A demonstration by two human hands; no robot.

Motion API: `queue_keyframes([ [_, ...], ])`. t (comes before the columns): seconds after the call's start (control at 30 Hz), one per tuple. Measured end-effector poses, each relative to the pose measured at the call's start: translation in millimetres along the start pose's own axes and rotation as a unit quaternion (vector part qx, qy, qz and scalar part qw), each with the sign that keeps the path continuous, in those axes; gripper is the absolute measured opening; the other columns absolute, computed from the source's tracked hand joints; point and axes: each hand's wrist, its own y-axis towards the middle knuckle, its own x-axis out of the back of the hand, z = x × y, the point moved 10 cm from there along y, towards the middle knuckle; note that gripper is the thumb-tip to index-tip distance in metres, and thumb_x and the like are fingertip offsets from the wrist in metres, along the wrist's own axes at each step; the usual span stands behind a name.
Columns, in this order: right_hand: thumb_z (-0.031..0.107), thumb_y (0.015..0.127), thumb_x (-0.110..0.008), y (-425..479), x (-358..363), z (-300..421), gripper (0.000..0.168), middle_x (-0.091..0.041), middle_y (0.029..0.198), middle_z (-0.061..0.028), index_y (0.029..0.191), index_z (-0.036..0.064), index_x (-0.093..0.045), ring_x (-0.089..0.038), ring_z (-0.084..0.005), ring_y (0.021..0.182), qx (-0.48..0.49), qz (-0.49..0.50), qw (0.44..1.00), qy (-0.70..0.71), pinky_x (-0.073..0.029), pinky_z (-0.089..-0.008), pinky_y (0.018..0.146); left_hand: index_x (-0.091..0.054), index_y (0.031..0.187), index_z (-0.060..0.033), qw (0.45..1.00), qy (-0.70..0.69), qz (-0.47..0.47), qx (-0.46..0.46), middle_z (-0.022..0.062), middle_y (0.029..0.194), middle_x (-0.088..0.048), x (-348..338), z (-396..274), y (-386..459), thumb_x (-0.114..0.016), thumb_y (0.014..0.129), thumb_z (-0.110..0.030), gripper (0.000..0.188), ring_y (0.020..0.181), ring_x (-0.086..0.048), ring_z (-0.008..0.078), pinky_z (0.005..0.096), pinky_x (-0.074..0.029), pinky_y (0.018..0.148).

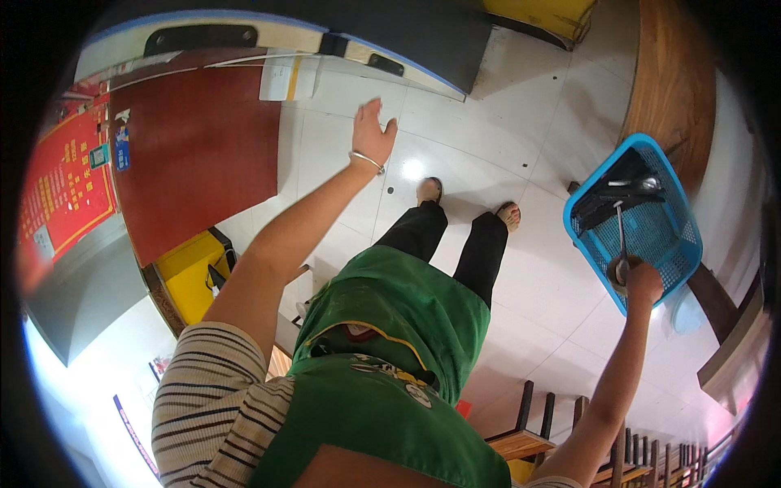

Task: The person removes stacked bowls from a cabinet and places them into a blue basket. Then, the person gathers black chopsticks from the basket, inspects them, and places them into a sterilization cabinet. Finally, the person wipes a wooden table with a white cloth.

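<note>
My left hand (pixel 373 139) is held out over the tiled floor with fingers apart, empty, a silver bangle (pixel 366 161) on its wrist. At the right, my right hand (pixel 645 283) grips the near side of a blue plastic mesh basket (pixel 686 244). Inside the basket lie a bundle of black sticks, likely chopsticks (pixel 616 200), and a metal spoon (pixel 622 244) pointing towards my hand. A second shiny metal utensil (pixel 637 182) rests across the black ones. Partly hidden by my fingers is a round brownish thing (pixel 615 274); what it is I cannot tell.
A wooden tabletop (pixel 671 79) runs behind the basket. Ahead stands a dark counter (pixel 403 43) with a pale edge. A red-brown panel (pixel 201 146) and a yellow bin-like box (pixel 192 274) are on the left. Wooden stools (pixel 525 442) stand at the lower right.
</note>
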Motion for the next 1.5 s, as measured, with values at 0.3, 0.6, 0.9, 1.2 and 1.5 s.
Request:
queue_keyframes([
  [0.3,0.029,0.083,-0.053,22.9,-20.4,9.3,0.025,-0.066,0.080,-0.0082,0.078,0.009,-0.068,-0.066,-0.0222,0.073,0.012,0.009,0.956,-0.292,-0.053,-0.0307,0.054,-0.039,0.127,0.0003,0.700,0.537,0.089,-0.462,0.0134,0.133,-0.038,-13.4,-66.4,36.0,-0.050,0.078,-0.019,0.054,0.123,-0.033,0.0250,0.0364,-0.016,0.105],
  [0.6,0.020,0.080,-0.055,-6.6,73.4,13.2,0.026,-0.063,0.094,-0.0159,0.094,0.001,-0.063,-0.064,-0.0275,0.079,-0.033,-0.080,0.992,-0.089,-0.053,-0.0387,0.062,-0.056,0.108,-0.0010,0.710,0.529,0.088,-0.457,0.0111,0.117,-0.049,-40.2,-34.0,30.1,-0.047,0.078,-0.022,0.038,0.116,-0.037,0.0271,0.0340,-0.020,0.100],
  [0.9,0.017,0.083,-0.048,-90.2,65.3,293.0,0.021,-0.050,0.063,-0.0035,0.098,0.002,-0.051,-0.043,-0.0120,0.046,0.094,0.206,0.713,0.663,-0.035,-0.0231,0.041,-0.056,0.093,-0.0045,0.710,0.282,0.123,-0.633,0.0081,0.098,-0.052,22.5,43.1,-122.6,-0.045,0.077,-0.021,0.026,0.101,-0.046,0.0218,0.0304,-0.030,0.093],
  [1.2,0.012,0.088,-0.038,-117.2,177.7,631.5,0.017,-0.052,0.083,-0.0076,0.096,0.002,-0.048,-0.047,-0.0155,0.069,0.202,0.369,0.239,0.875,-0.042,-0.0260,0.062,-0.056,0.088,-0.0063,0.794,0.030,0.164,-0.585,0.0045,0.081,-0.055,66.6,112.3,-175.1,-0.046,0.077,-0.015,0.017,0.082,-0.056,0.0170,0.0263,-0.047,0.066],
  [1.5,0.035,0.090,-0.030,38.0,203.7,652.5,0.032,-0.053,0.074,-0.0091,0.101,0.009,-0.046,-0.048,-0.0210,0.057,-0.004,0.186,0.193,0.964,-0.039,-0.0290,0.048,-0.057,0.088,-0.0076,0.816,0.073,0.115,-0.562,0.0036,0.107,-0.056,78.3,131.6,-180.8,-0.045,0.077,-0.017,0.019,0.109,-0.046,0.0145,0.0239,-0.028,0.096],
])
